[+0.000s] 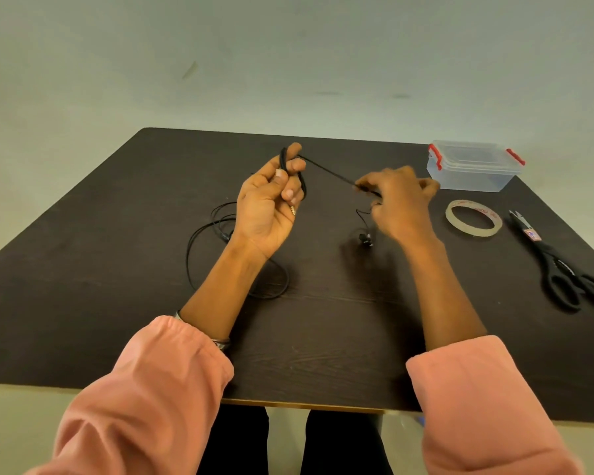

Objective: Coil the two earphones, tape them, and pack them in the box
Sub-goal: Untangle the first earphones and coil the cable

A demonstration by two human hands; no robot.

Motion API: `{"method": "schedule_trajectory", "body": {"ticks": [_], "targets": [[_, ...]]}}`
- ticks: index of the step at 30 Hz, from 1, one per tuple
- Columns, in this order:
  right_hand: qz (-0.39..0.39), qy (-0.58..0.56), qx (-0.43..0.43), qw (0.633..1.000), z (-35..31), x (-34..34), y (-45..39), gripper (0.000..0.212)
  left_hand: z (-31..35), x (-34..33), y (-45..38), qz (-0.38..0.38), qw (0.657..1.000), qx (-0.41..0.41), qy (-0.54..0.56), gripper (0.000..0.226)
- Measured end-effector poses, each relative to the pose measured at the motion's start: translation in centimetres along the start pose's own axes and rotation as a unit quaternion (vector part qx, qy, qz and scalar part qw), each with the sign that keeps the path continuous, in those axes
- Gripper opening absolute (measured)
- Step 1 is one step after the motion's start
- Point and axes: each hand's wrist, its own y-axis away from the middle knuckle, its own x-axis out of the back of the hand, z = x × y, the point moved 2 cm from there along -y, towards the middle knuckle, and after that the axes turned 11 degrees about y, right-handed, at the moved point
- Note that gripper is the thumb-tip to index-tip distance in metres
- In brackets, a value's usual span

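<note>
Two hands share one earphone cord (pixel 326 171) at frame centre: the left hand (pixel 271 200) grips the wound loops so they cannot spring loose, the right hand (pixel 396 200) pinches the taut feed, while the second earphone (pixel 216 231) lies loose at centre-left and the box (pixel 474 169) waits upper right.

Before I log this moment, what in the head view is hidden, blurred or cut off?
- Right hand: motion-blurred, so its pinch on the cord is unclear.
- Second earphone: partly behind the left hand.
- Scissors: handles cut by the right edge.
- Box: contents indistinct.
</note>
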Motion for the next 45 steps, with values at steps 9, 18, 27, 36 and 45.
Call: {"method": "schedule_trajectory", "body": {"ticks": [9, 18, 27, 36, 45], "targets": [[0.14, 0.031, -0.166, 0.976, 5.0, 2.5, 0.5, 0.046, 1.3, 0.6, -0.4, -0.011, 0.999, -0.024, 0.035, 0.034], [0.252, -0.259, 0.061, 0.93, -1.7, 1.3, 0.8, 0.042, 0.5, -0.5, 0.2, -0.089, 0.995, 0.04, -0.034, 0.036], [-0.108, -0.457, 0.08, 0.879, -4.6, -1.4, 1.2, 0.01, 0.9, -0.9, 0.3, -0.107, 0.994, 0.014, 0.023, 0.036], [-0.305, -0.371, 0.111, 0.87, -3.5, 0.0, 2.1, 0.027, 0.7, 0.7, -0.7, 0.09, 0.99, -0.098, -0.043, 0.024], [-0.221, -0.34, 0.172, 0.898, -1.8, 1.7, 1.6, 0.031, -1.8, 0.9, -0.5, -0.025, 0.905, -0.07, -0.419, 0.046]]}}
